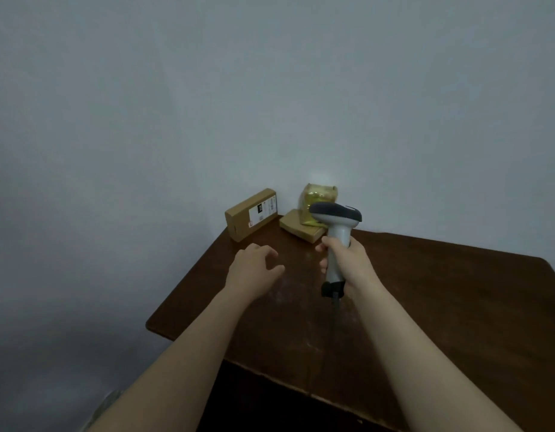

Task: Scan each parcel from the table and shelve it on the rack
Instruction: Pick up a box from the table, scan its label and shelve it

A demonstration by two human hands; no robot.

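A brown cardboard parcel [251, 214] with a white label stands on its long edge at the table's far corner, against the wall. To its right a flat brown parcel [298, 229] lies on the table, with a shiny yellow-gold pouch [316, 202] on top of it. My right hand [346, 261] grips the handle of a white barcode scanner [337, 224] with a dark head, held upright in front of the pouch. My left hand [254, 269] hovers over the table just short of the labelled parcel, fingers loosely spread, holding nothing.
The dark wooden table [425, 307] stands in a corner of plain grey walls [207, 104]. The scanner's black cable [334, 310] runs down toward me over the tabletop. The rack is out of view.
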